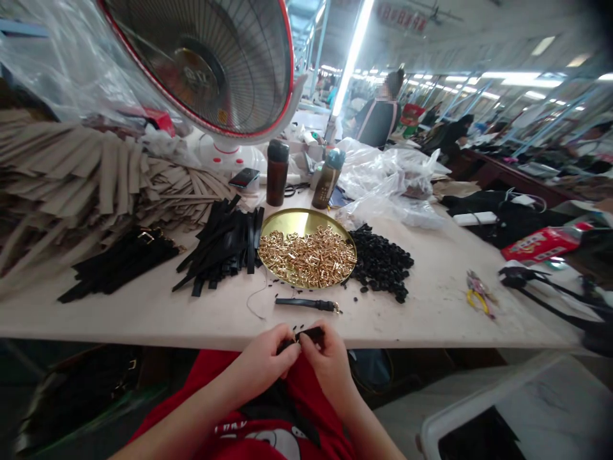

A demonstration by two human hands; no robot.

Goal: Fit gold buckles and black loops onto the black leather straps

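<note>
Both hands, left and right, pinching black strap over table's front edge. Small metal piece possibly slipping from fingertips, dropping into lap. Loose black bits lying close, risking being brushed off.

Bright tube lights line the ceiling of a crowded workshop, one long lamp glaring above and beyond the hands. Pale blue metal frames recede to the right over rows of cluttered worktables, while a pale counter stretches across just ahead of the hands.
</note>
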